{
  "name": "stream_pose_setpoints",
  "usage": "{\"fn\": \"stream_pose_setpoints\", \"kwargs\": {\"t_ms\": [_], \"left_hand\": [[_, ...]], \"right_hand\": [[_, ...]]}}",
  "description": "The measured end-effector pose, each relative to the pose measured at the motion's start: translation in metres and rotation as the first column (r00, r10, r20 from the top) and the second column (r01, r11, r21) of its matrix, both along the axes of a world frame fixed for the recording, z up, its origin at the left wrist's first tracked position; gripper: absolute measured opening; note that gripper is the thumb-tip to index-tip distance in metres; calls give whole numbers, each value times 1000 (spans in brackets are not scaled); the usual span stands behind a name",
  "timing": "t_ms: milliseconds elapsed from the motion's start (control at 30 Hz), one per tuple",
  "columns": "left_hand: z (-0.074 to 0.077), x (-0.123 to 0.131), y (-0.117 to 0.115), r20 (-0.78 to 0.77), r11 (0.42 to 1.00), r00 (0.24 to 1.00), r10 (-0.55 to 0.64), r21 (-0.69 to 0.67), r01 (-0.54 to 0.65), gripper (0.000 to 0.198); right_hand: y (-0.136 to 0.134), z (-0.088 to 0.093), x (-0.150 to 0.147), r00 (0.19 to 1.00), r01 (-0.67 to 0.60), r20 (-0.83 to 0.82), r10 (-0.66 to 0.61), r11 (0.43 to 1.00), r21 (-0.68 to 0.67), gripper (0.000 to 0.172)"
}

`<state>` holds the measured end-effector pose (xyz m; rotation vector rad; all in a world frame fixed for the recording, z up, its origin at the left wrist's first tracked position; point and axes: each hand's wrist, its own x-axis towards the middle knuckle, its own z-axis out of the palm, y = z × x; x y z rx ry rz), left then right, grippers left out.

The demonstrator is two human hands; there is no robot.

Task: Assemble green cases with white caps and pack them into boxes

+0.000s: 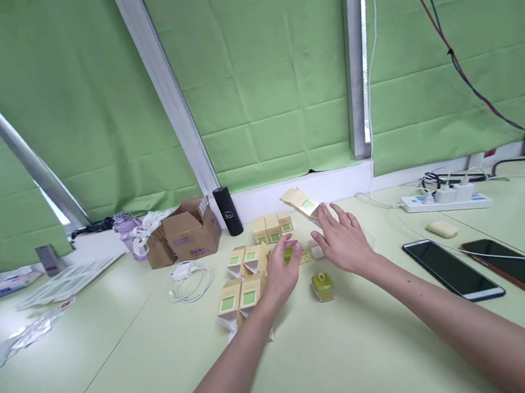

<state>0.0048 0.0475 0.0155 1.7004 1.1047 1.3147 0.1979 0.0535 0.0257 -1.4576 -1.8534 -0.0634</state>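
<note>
My right hand [344,239] has its fingers against the lower end of a small cream box [301,203] with a green label, which is tilted above the table. My left hand [279,275] is half curled, thumb and fingers apart; a green lid [287,254] shows through the gap, and I see no clear grip on it. Below and between the hands stands a small clear jar with a green lid [323,286]. Left of my left hand are several cream boxes [230,300] with green labels, and more small boxes [272,225] stand behind. A pale round item [316,249] is partly hidden by my right hand.
Two phones [452,268] and a cream oval case [442,229] lie at right, with cables across them. Behind is a power strip [446,199]. At back left are a brown carton [192,230], a black cylinder [228,211] and a white charger cable [193,280].
</note>
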Motion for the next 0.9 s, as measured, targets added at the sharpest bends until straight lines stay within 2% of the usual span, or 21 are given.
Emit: {"fn": "stream_pose_setpoints", "kwargs": {"t_ms": [133, 267, 367, 467, 600, 733, 900], "left_hand": [[5, 9, 8, 179, 989, 983, -44, -129, 68, 69], [7, 12, 5, 334, 989, 938, -90, -80, 123, 63], [5, 7, 2, 401, 987, 913, -81, -96, 130, 58], [2, 1, 2, 416, 979, 903, -109, -115, 171, 60], [-4, -1, 3, 441, 976, 885, -150, -73, 203, 64], [-8, -2, 4, 403, 990, 910, -97, -58, 131, 68], [-8, -4, -1, 251, 997, 968, -28, 71, 11, 62]], "right_hand": [[-33, -5, -17, 988, -118, -95, 124, 991, 69, 67], [-55, -11, -24, 979, -202, -26, 205, 975, 89, 70], [-60, -16, -21, 965, -260, -12, 263, 961, 96, 65], [-58, -22, -14, 947, -302, -72, 313, 944, 131, 54], [-50, -31, -2, 922, -320, -153, 355, 923, 216, 39], [-46, -36, 3, 891, -305, -236, 389, 895, 325, 28], [-46, -33, 1, 922, -203, -228, 313, 892, 404, 28]]}}
